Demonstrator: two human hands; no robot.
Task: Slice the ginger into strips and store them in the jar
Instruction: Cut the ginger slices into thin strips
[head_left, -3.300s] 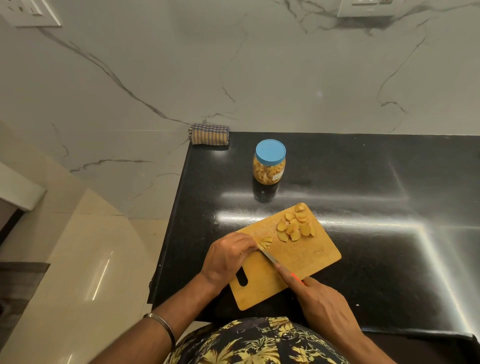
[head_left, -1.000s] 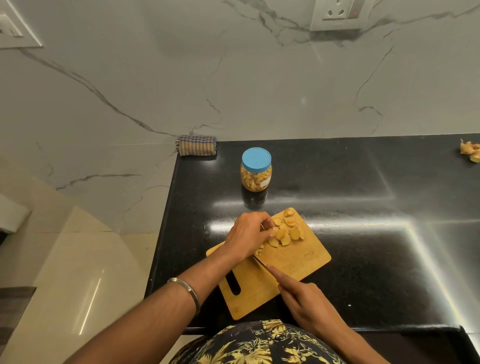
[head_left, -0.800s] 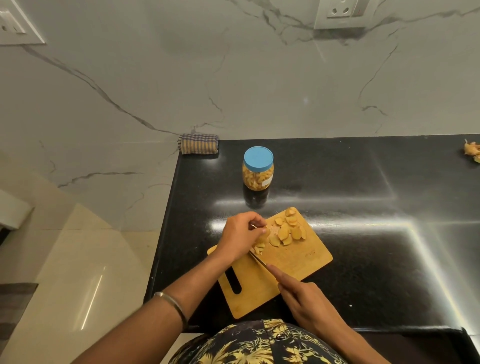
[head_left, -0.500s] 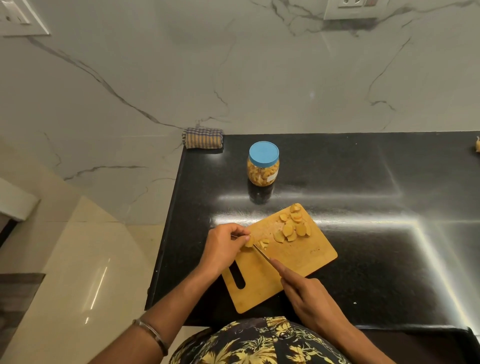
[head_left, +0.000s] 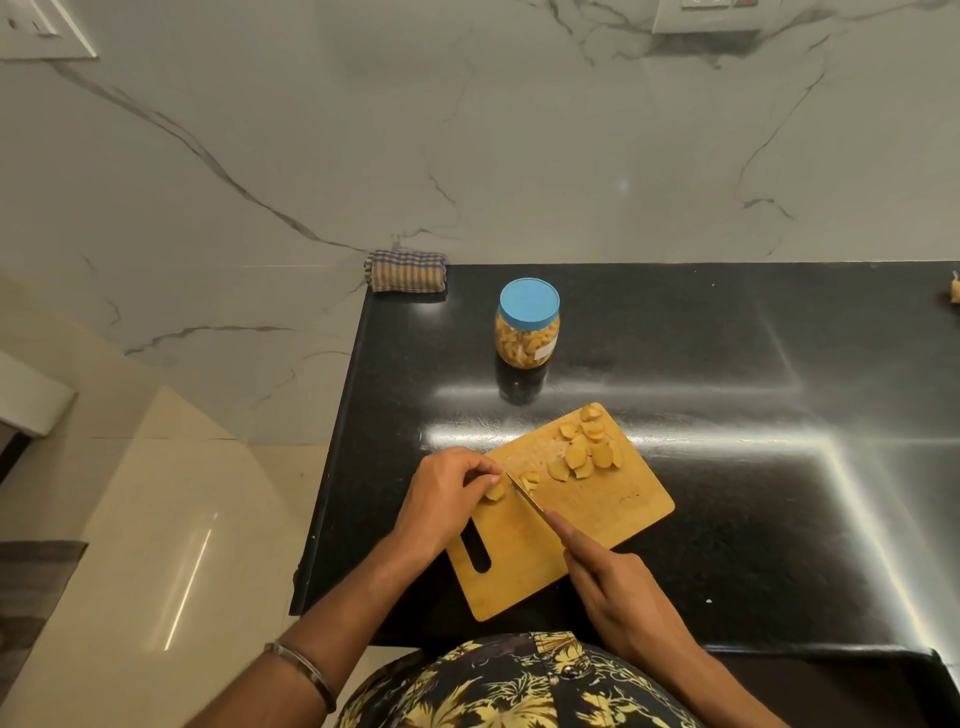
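My right hand (head_left: 621, 597) is nearest, fingers curled round the knife (head_left: 525, 495) handle, index finger laid along its back; handle itself hidden under the hand. Blade points up-left across the wooden cutting board (head_left: 613, 512), tip near my left fingertips. My left hand (head_left: 444, 496) sits at the board's left edge, fingers bent, pinching a ginger slice (head_left: 494, 492) down on the wood just left of the blade. Metal bangle (head_left: 301, 675) on my left wrist. Right of the blade tip, a few small cut bits (head_left: 530, 479). Further up the board, toward its far corner, a pile of ginger slices (head_left: 584, 451), overlapping, uncut. Board lies tilted on the black countertop (head_left: 753, 519), handle slot toward me.

Beyond the board, well apart from it, the jar (head_left: 527, 325) stands upright, blue lid on, yellowish pieces filling it. Behind that at the counter's far left corner, a folded checked cloth (head_left: 406, 271) against the marble wall (head_left: 467, 130). Far right edge, a ginger lump (head_left: 955, 297), mostly cut off by the frame.
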